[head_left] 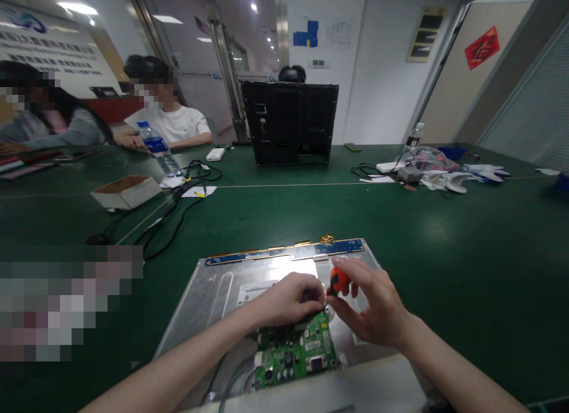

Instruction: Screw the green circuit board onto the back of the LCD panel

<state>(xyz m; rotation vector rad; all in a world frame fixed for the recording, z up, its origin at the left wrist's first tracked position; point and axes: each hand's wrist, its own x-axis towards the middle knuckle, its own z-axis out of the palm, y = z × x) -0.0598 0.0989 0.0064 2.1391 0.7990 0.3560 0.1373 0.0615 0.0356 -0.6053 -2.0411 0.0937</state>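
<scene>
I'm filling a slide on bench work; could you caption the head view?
Left hand at a green circuit board's far edge, right hand holding an orange-and-black tool, above a metal panel.

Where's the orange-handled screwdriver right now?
Head view: the orange-handled screwdriver is in the right hand, tip end down by the upper right corner of the green circuit board, just right of the left hand.

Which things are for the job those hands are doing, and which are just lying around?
Seem part of the job:
- orange-and-black tool in the right hand
- green circuit board
- metal panel under it

Seem just lying about:
- blue-labelled bottle
- open box
- white gloves
</scene>
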